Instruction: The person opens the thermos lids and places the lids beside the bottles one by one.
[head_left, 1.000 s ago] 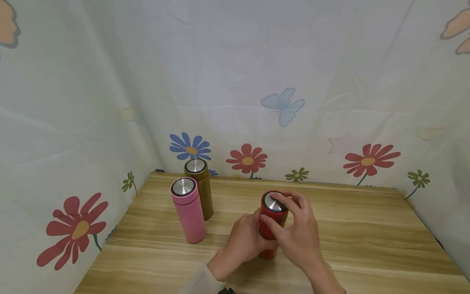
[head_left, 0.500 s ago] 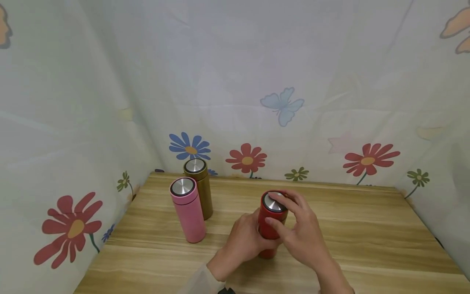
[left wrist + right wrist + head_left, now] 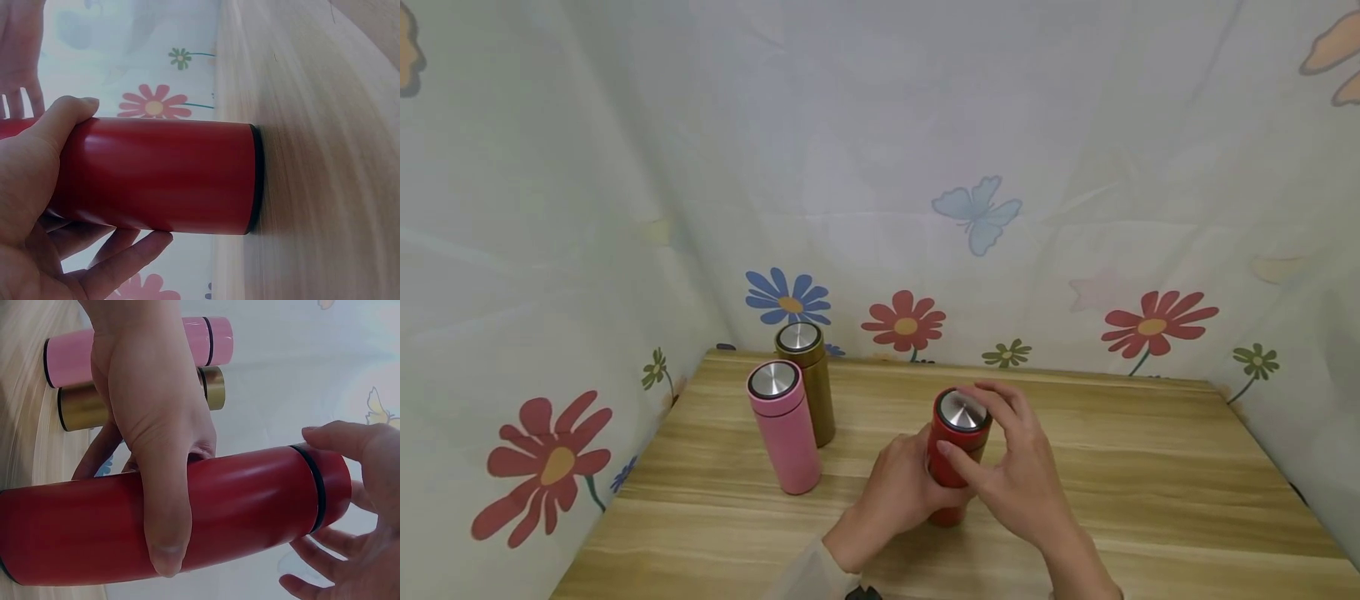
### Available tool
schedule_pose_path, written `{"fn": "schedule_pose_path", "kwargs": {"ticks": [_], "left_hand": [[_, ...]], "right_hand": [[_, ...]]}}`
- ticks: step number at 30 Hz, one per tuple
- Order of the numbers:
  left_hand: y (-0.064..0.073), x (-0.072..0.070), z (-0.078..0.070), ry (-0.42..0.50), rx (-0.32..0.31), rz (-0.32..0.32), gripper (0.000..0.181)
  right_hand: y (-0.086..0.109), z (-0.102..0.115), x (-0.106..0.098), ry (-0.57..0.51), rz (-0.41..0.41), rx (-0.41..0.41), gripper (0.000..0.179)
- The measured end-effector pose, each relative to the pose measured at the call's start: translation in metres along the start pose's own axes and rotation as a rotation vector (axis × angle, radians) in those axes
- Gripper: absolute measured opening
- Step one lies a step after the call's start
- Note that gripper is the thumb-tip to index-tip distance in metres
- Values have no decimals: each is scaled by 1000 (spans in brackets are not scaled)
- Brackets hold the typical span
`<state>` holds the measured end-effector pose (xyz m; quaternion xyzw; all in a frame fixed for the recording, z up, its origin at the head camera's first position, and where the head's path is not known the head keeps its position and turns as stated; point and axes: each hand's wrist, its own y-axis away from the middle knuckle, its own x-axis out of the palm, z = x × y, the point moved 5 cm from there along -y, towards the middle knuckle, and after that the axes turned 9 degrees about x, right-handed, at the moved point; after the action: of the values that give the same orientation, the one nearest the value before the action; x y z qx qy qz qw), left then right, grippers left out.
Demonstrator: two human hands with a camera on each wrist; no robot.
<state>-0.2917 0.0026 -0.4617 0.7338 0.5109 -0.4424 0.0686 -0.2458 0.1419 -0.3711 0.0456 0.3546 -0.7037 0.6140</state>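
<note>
A red thermos [image 3: 946,468] stands upright on the wooden table, its black-edged base at the tabletop in the left wrist view. My left hand [image 3: 898,483] grips it round the middle of the body, thumb across the near side. At the top, my right hand [image 3: 1018,479] holds the lid [image 3: 335,487] between thumb and fingers. The thumb lies near the black ring below the lid in the right wrist view, and the other fingers curve round the far side. The lid's brushed steel top [image 3: 964,410] is mostly uncovered, and the lid sits on the bottle.
To the left stand a pink thermos [image 3: 786,442] and, just behind it, a gold-brown thermos [image 3: 820,400], both upright with steel-topped lids. The wooden table [image 3: 1135,467] meets a curtain [image 3: 850,167] printed with flowers and butterflies at its back and sides.
My right fingers have slid back from the lid's steel top toward its far right edge, and the thumb has shifted slightly at the near side. The left hand keeps its grip in place.
</note>
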Motion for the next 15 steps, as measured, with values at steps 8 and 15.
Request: {"fn": "schedule_pose_path", "kwargs": {"ticks": [8, 15], "left_hand": [[1, 0, -2, -3, -48, 15, 76], [2, -1, -5, -26, -66, 20, 77]], "right_hand": [[4, 4, 2, 126, -137, 48, 66], [8, 10, 5, 198, -211, 41, 66]]}}
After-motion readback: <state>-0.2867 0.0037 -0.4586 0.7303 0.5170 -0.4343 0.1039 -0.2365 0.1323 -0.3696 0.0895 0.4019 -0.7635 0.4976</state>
